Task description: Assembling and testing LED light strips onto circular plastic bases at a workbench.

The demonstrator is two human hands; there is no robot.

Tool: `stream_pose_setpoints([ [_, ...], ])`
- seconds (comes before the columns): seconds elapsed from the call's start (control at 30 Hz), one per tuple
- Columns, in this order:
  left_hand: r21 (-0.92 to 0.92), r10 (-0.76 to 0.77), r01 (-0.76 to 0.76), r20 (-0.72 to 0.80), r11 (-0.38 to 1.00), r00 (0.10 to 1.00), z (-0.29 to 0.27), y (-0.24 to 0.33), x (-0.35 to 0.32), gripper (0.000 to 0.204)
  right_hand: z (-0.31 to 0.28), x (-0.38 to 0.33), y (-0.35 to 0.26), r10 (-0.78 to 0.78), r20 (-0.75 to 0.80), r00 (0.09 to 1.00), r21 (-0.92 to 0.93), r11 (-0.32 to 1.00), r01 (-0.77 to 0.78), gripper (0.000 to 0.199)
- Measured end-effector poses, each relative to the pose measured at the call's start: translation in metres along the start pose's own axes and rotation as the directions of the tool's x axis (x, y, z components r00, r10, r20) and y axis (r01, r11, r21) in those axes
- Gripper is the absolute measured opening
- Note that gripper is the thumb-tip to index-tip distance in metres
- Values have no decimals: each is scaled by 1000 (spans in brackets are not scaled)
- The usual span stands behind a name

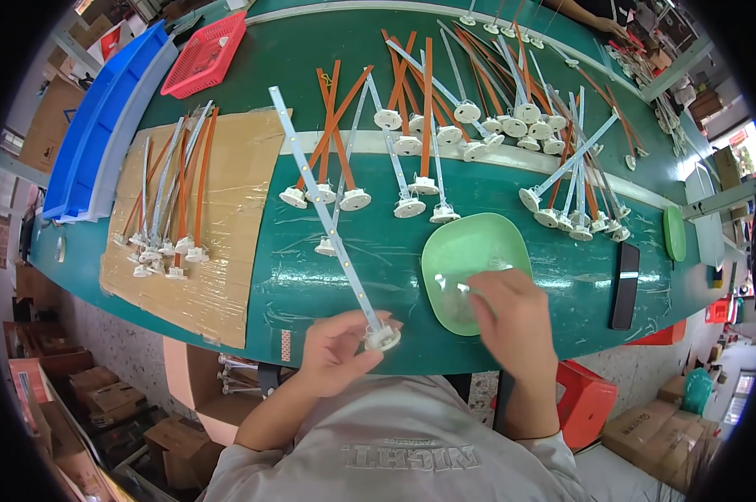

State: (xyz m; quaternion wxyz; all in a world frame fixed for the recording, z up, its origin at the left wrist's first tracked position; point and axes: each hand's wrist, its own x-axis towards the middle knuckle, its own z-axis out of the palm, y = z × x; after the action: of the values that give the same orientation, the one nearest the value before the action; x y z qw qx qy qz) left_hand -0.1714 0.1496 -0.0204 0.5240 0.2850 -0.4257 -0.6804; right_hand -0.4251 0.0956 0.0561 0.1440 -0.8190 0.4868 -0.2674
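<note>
My left hand (336, 350) grips the white round end cap (383, 336) of an LED strip (324, 213). The strip, pale with small yellowish chips, slants up and away to the left. My right hand (512, 314) is over a light green plastic bowl (445, 314), its fingers bent together in a pinch at the bowl's inside. Small clear bits seem to lie in the bowl, too small to name. Whatever the right fingertips hold, if anything, cannot be made out.
Bundles of capped strips (424, 109), orange and pale, cover the back and right of the green table. More lie on a cardboard sheet (219, 293) at left. A red basket (206, 54), a blue bin (102, 125) and a black phone (625, 286) surround them. Another person's hand (610, 28) shows far right.
</note>
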Motion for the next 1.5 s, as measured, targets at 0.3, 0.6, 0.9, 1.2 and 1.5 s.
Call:
stream_pose_setpoints([
  [0.3, 56, 68, -73, 86, 996, 994, -1, 0, 5, 47, 12, 27, -8, 124, 207, 970, -46, 992, -117, 31],
  [0.6, 255, 87, -124, 153, 959, 984, 2, 5, 10, 41, 23, 30, -3, 126, 273, 954, -91, 990, -104, 27],
  [0.9, 402, 82, -157, 198, 902, 977, 0, 6, 11, 42, 22, 19, 5, 46, 223, 974, -10, 999, -45, 13],
  [1.2, 223, 224, -255, 156, 941, 962, 6, -3, 2, 55, 12, -13, -6, 100, -235, 967, 183, 981, -56, 19],
  [1.5, 98, 193, -211, 165, 972, 967, 35, 20, 4, 61, 32, -28, -34, 17, -311, 950, 720, 657, 224, 12],
])
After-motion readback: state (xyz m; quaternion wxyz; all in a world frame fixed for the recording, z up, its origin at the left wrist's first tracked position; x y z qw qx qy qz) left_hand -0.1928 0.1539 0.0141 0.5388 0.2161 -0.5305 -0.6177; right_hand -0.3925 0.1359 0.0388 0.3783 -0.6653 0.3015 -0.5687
